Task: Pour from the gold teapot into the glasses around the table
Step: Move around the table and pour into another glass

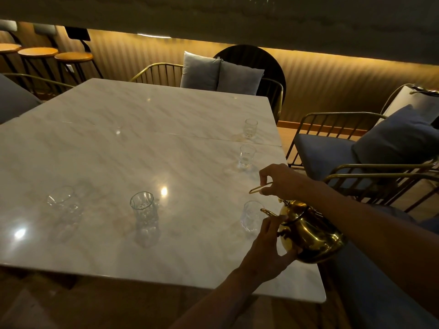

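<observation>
From my remote seat, the far-left glass (63,203) stood on the marble table (118,148), looking empty, and the ribbed glass (142,208) near the middle looked empty as well. Further right, the near glass (251,219) sat just beside the spout of the gold teapot (311,236), which was tipped toward it above the table's right edge. The left hand (269,245) was cupped against the pot's front and underside, fingers spread, steadying rather than clamping. The right hand (282,180) was closed in a pinch on the thin gold handle (259,188) raised above the lid.

I judged the pour into the near glass to be in hand or about to start; no stream showed, and I could not tell its level. The next move would call for tilting further with the spout over that rim, then moving on to the middle-right glass (247,156) and the far-right glass (250,127).

I could read no brand, label or writing anywhere.
</observation>
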